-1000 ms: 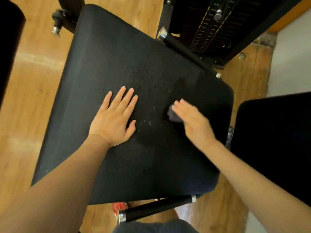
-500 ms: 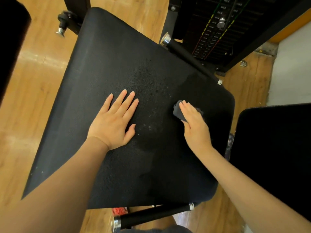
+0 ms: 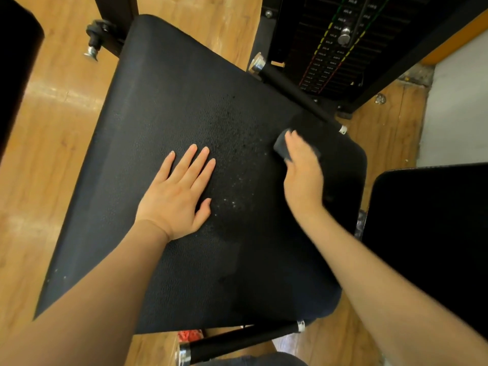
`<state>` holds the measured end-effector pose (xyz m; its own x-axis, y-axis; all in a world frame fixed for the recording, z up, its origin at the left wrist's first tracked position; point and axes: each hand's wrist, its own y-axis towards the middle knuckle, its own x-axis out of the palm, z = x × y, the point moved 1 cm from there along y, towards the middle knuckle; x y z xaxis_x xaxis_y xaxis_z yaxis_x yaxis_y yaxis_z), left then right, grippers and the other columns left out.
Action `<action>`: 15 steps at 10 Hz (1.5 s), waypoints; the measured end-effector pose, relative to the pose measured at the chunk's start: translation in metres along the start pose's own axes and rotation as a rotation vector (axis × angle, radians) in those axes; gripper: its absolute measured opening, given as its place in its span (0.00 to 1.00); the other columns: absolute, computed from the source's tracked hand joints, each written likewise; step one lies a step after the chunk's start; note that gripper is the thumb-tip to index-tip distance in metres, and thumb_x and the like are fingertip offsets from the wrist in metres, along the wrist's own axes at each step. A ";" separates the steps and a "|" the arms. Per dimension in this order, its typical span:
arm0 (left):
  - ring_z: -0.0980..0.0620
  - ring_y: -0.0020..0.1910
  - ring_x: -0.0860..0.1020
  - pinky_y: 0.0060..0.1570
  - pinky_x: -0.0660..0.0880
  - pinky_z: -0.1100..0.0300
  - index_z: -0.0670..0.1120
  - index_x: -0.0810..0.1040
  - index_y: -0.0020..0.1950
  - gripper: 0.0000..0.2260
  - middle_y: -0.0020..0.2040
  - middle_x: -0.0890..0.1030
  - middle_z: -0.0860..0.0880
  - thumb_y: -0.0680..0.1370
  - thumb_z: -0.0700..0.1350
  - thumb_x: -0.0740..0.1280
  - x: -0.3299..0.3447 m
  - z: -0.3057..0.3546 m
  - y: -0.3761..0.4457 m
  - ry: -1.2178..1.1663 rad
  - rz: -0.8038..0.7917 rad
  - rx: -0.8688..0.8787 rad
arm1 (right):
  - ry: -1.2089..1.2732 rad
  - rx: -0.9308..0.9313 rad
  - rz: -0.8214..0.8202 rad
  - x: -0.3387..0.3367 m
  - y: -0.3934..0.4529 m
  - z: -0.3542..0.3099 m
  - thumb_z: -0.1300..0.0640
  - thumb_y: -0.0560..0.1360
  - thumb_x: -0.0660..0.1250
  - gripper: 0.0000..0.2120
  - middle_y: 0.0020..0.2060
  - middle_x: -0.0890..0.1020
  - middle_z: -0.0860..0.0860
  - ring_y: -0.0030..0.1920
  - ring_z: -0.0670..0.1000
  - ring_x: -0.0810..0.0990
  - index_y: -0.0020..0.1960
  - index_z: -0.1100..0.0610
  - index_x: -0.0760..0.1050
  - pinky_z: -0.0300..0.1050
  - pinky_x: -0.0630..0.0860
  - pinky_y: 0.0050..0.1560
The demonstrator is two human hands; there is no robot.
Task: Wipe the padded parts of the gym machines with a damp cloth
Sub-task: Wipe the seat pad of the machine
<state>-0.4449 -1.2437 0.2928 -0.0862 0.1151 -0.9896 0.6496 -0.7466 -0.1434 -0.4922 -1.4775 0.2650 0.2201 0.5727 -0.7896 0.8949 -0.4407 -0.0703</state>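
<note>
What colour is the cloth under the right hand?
Dark grey, close to the black of the seat pad; the cloth shows in the head view, under the right hand.

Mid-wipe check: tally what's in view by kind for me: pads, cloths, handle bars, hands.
Black pads: 2, the seat pad and a second pad
Cloths: 1, the dark cloth
Handle bars: 2
Hands: 2, left hand, right hand
Total: 7

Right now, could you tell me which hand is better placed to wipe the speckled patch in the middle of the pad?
Right. The right hand already holds the cloth beside the specks; the left hand lies flat, empty, on the pad.
</note>
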 end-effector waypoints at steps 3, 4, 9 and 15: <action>0.40 0.74 0.58 0.72 0.51 0.43 0.38 0.66 0.74 0.31 0.74 0.66 0.38 0.76 0.53 0.54 0.000 -0.001 0.000 0.000 -0.012 0.000 | -0.016 -0.248 -0.050 -0.018 -0.009 0.024 0.73 0.73 0.57 0.23 0.65 0.74 0.59 0.67 0.57 0.70 0.67 0.64 0.70 0.53 0.62 0.70; 0.40 0.74 0.59 0.72 0.52 0.42 0.38 0.67 0.74 0.31 0.74 0.66 0.38 0.75 0.53 0.54 0.001 0.000 0.000 0.005 -0.005 0.002 | -0.032 -0.042 0.013 -0.032 0.049 0.020 0.69 0.77 0.58 0.23 0.71 0.67 0.55 0.73 0.53 0.61 0.71 0.61 0.65 0.51 0.53 0.74; 0.40 0.74 0.58 0.72 0.53 0.42 0.38 0.67 0.74 0.31 0.74 0.66 0.38 0.75 0.53 0.54 0.000 -0.001 0.001 -0.001 0.007 0.007 | 0.066 -0.148 -0.125 -0.019 -0.071 0.025 0.68 0.74 0.56 0.22 0.65 0.69 0.49 0.68 0.47 0.65 0.68 0.60 0.67 0.34 0.56 0.70; 0.39 0.74 0.59 0.72 0.52 0.42 0.37 0.66 0.74 0.30 0.74 0.65 0.37 0.76 0.53 0.53 0.001 0.001 0.000 0.016 0.027 0.011 | -0.017 -0.316 -0.210 0.023 -0.150 -0.011 0.71 0.70 0.67 0.29 0.66 0.74 0.51 0.69 0.47 0.64 0.69 0.57 0.67 0.41 0.55 0.72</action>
<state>-0.4454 -1.2440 0.2920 -0.0563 0.1053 -0.9928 0.6430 -0.7569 -0.1168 -0.6169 -1.3902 0.2642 0.0145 0.6150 -0.7884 0.9961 -0.0779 -0.0424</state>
